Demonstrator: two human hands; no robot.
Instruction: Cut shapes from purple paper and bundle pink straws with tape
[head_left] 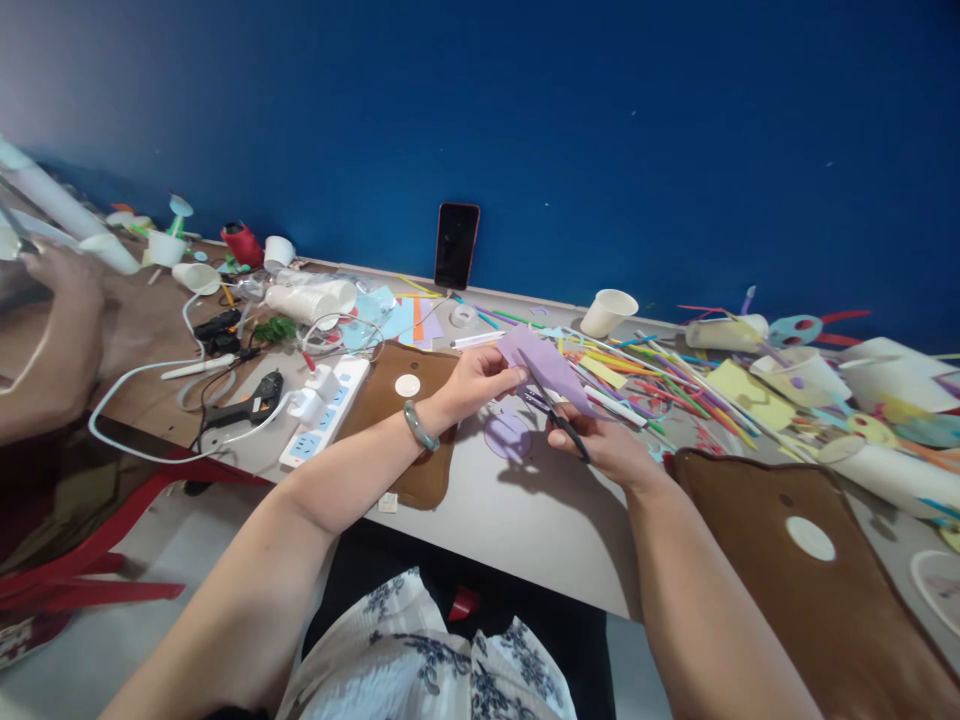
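Your left hand (480,381) pinches the flat purple paper sheet (551,368) above the grey table's (480,520) middle, near its front edge; your right hand (604,445) grips the black-handled metal scissors (559,415), blades at the sheet; the round lilac paper disc (508,436) lies beneath.

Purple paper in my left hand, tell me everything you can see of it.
The purple paper is a light, plain, longish piece, thin and matte-looking. It is held tilted above the table, its left end pinched by the left hand, its other end sloping down towards the right hand. The scissors in that hand meet its near edge; how far any cut runs can't be made out.
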